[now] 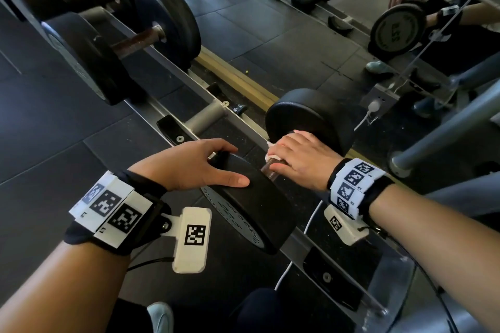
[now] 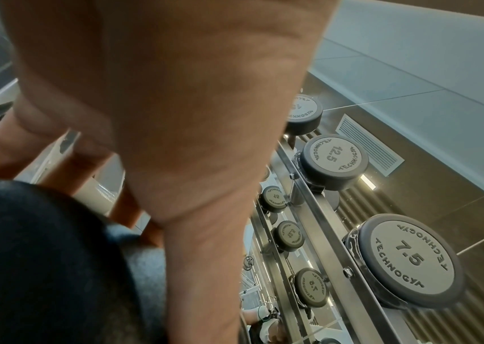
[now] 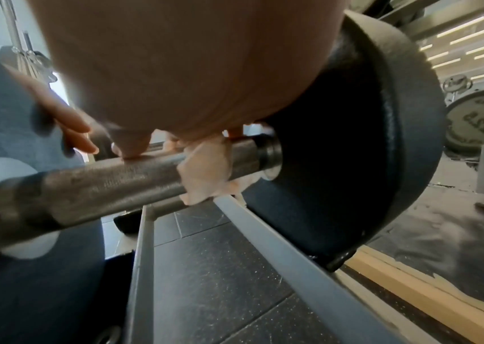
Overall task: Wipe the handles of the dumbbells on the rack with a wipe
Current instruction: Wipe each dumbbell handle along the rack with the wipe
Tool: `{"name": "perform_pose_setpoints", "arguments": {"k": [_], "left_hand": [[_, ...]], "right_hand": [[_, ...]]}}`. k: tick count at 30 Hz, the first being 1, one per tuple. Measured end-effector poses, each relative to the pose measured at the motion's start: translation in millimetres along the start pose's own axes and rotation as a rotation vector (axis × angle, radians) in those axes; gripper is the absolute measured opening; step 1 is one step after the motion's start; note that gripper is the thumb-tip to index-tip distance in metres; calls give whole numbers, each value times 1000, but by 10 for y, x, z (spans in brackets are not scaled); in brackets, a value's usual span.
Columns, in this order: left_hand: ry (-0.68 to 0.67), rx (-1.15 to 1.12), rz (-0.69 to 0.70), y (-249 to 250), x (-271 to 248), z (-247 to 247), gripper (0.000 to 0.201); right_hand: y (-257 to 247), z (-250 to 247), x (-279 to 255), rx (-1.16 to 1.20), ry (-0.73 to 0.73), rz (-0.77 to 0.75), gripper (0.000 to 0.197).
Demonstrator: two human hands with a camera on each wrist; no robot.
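A black dumbbell (image 1: 305, 119) lies across the rack rails (image 1: 243, 121) in front of me. My right hand (image 1: 295, 154) wraps over its knurled metal handle (image 3: 123, 179), holding a white wipe (image 3: 205, 167) around the bar near the far head. The wipe (image 1: 272, 155) peeks out by my fingers. My left hand (image 1: 200, 165) rests flat on top of the near head (image 1: 257, 203), fingers spread and straight. In the left wrist view the palm (image 2: 176, 93) fills most of the picture above that head (image 2: 43, 267).
Another dumbbell (image 1: 121, 43) with a rusty handle sits further left on the rack. A mirror (image 1: 405, 21) behind reflects more dumbbells and my arms. Upper rack tiers carry 7.5 (image 2: 408, 258) and 12.5 (image 2: 335, 160) weights. Dark rubber floor (image 1: 54, 130) lies below.
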State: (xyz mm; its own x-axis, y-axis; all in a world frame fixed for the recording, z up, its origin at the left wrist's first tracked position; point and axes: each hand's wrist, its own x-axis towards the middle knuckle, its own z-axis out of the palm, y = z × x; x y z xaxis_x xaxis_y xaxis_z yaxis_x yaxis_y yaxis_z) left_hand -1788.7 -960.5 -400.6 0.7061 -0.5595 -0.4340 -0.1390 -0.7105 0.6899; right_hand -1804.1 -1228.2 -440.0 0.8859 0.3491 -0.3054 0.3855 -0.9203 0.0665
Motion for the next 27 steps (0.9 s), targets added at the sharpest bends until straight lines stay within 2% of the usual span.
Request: {"name": "perform_pose_setpoints", "arguments": {"k": [2, 5, 8, 11, 13, 16, 19, 24, 27], "left_hand": [[-4, 0, -2, -2, -1, -2, 93], [-6, -4, -1, -4, -1, -4, 92], [-8, -6, 6, -9, -1, -3, 90], [3, -17, 4, -13, 9, 0, 88], [3, -30, 3, -17, 13, 7, 88], [0, -49, 17, -23, 5, 14, 89], [6, -103, 15, -66, 0, 43, 86], [-14, -268, 49, -125, -57, 110, 77], [-13, -289, 42, -121, -45, 115, 75]], "right_hand": [[-82, 8, -24, 60, 21, -3, 42], [-275, 45, -119, 223, 38, -129, 41], [-230, -16, -121, 259, 59, -197, 39], [-24, -125, -47, 253, 31, -74, 51], [18, -146, -42, 288, 10, -20, 52], [-136, -47, -112, 375, -25, -152, 41], [-156, 6, -135, 360, -49, -216, 45], [115, -165, -111, 250, -29, 29, 64], [50, -139, -141, 284, 4, 33, 61]]}}
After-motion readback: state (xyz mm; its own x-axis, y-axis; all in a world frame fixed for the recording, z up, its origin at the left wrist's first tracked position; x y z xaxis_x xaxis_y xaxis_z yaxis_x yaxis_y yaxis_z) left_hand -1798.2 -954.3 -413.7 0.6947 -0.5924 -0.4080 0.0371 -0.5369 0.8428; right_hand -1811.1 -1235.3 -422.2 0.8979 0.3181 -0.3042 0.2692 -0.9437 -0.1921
